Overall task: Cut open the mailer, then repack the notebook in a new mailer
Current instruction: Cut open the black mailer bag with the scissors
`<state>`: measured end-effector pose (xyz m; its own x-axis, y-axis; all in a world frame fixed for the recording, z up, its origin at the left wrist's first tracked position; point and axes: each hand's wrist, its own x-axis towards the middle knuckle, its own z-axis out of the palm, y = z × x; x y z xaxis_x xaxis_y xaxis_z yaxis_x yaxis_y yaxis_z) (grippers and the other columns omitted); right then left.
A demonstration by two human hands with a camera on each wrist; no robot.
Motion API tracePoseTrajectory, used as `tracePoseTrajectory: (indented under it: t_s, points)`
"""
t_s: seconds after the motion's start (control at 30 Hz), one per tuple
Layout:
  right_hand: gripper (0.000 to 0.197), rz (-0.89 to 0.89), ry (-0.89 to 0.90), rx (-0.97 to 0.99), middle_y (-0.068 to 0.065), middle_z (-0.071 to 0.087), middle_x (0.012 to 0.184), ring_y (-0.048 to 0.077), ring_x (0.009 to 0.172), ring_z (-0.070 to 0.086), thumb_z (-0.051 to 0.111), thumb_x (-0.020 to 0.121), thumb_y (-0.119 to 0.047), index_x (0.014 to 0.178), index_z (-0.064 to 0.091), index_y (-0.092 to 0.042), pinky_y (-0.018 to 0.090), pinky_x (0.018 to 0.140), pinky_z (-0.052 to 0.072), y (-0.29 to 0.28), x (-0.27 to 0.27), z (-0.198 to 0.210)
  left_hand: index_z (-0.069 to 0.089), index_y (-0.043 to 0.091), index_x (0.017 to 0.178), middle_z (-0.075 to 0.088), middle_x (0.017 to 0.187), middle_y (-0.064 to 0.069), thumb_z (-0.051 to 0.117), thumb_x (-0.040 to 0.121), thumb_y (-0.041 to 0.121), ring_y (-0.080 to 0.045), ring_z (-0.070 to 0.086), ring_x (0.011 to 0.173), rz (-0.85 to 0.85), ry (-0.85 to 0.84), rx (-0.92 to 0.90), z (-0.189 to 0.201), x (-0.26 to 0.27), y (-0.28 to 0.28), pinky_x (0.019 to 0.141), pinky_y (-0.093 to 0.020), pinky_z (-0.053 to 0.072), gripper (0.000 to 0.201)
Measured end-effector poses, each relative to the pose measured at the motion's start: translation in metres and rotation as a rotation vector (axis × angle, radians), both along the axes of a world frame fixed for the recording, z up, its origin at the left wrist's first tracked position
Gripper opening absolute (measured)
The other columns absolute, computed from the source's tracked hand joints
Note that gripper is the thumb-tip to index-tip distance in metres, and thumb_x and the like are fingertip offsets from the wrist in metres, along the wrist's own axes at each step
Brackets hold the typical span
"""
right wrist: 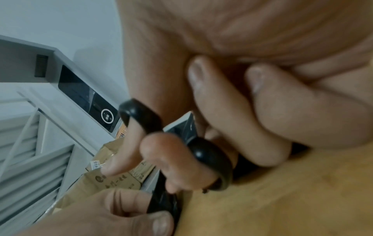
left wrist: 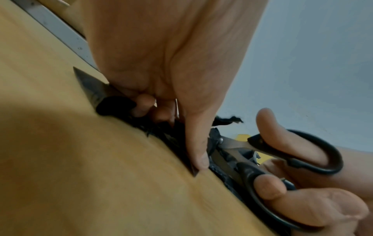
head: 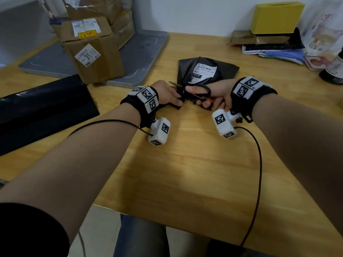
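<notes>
Wooden table (head: 194,173), white wall (head: 194,13)

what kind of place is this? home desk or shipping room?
Probably a small parcel-handling or mail room, not certain. Taped, labelled cardboard boxes sit on a grey platform that may be a scale, a labelled black mailer lies on the wooden table, and more black mailers lie at left.

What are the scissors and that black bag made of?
The scissors look like dull grey metal blades with smooth black handles, probably plastic. The black bag seems thin, shiny plastic film: it wrinkles and catches light. The table looks like wood, with visible grain.
</notes>
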<state>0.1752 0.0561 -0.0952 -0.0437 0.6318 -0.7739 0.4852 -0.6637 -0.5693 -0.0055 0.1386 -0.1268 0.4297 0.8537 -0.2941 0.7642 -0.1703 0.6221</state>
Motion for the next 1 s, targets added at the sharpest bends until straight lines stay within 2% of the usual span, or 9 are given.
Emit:
tracePoseTrajectory:
  t_s: [0.1,0.17,0.27,0.4,0.53,0.67,0.77,0.87,1.0]
  points:
    - [0.065,0.003,0.009,-0.015,-0.006,0.049,0.057,0.003,0.029,0.026,0.058,0.065,-0.082,0.076,0.053,-0.018,0.012,0.038,0.016,0.001,-0.001,0.002,0.075,0.033,0.102,0.066,0.097,0.013,0.088,0.068,0.041,-0.009,0.058,0.098,-0.019,0.033,0.002,0.001,0.000,0.001,0.088,-0.024,0.043,0.038]
    - [0.065,-0.007,-0.001,-0.012,-0.005,0.049,0.056,0.003,0.029,0.026,0.057,0.070,-0.082,0.076,0.053,-0.017,0.011,0.036,0.018,0.002,-0.003,0.003,0.076,0.033,0.104,0.067,0.100,0.012,0.088,0.068,0.041,-0.008,0.058,0.095,-0.035,0.044,0.006,0.001,-0.001,0.000,0.086,-0.024,0.043,0.038]
    - [0.058,-0.015,-0.040,0.024,-0.009,0.044,0.048,0.004,0.030,0.022,0.050,0.083,-0.079,0.073,0.048,-0.021,0.011,0.038,0.016,0.003,-0.004,0.000,0.076,0.031,0.106,0.067,0.097,0.013,0.087,0.070,0.038,-0.002,0.055,0.084,-0.061,0.043,-0.008,0.003,-0.001,-0.001,0.076,-0.021,0.041,0.038]
    - [0.064,-0.031,-0.002,0.036,-0.007,0.048,0.058,0.003,0.031,0.023,0.053,0.077,-0.084,0.074,0.052,-0.020,0.012,0.041,0.016,0.010,-0.006,-0.002,0.077,0.031,0.106,0.070,0.103,0.011,0.087,0.071,0.039,-0.002,0.056,0.086,-0.097,0.065,-0.018,0.004,-0.003,-0.003,0.071,-0.018,0.040,0.038]
    - [0.066,-0.053,0.027,0.053,-0.005,0.049,0.061,0.004,0.032,0.024,0.057,0.074,-0.084,0.074,0.055,-0.018,0.012,0.041,0.017,0.011,-0.005,-0.002,0.077,0.028,0.107,0.071,0.100,0.010,0.086,0.072,0.038,0.000,0.055,0.079,-0.101,0.063,0.002,0.004,-0.003,-0.005,0.064,-0.014,0.039,0.037]
    - [0.063,-0.094,0.017,0.057,-0.006,0.049,0.065,0.004,0.035,0.024,0.066,0.068,-0.083,0.075,0.057,-0.021,0.012,0.038,0.018,-0.001,0.000,-0.004,0.077,0.029,0.107,0.070,0.101,0.010,0.085,0.072,0.040,0.000,0.055,0.079,-0.106,0.058,0.006,0.005,-0.003,-0.007,0.067,-0.016,0.041,0.038]
    - [0.063,-0.112,0.005,0.107,-0.006,0.051,0.065,0.004,0.038,0.026,0.071,0.060,-0.083,0.077,0.058,-0.024,0.012,0.036,0.019,-0.020,0.001,-0.002,0.075,0.029,0.109,0.069,0.103,0.008,0.085,0.072,0.041,-0.003,0.056,0.083,-0.086,0.041,0.018,0.004,-0.003,-0.012,0.076,-0.020,0.040,0.040]
    - [0.054,-0.200,0.011,0.253,-0.006,0.054,0.064,0.005,0.042,0.029,0.069,0.074,-0.076,0.084,0.061,-0.023,0.015,0.038,0.020,-0.044,0.004,0.002,0.074,0.027,0.112,0.069,0.110,0.005,0.085,0.073,0.040,-0.009,0.057,0.096,-0.048,0.014,0.024,0.006,-0.002,-0.021,0.083,-0.021,0.040,0.043]
    - [0.048,-0.406,0.002,0.471,-0.002,0.064,0.070,0.009,0.048,0.035,0.072,0.084,-0.060,0.100,0.068,-0.015,0.020,0.044,0.022,-0.079,0.014,0.008,0.073,0.017,0.116,0.065,0.106,0.001,0.080,0.080,0.032,-0.012,0.056,0.095,-0.010,-0.063,0.054,0.010,0.000,-0.038,0.082,-0.021,0.039,0.040]
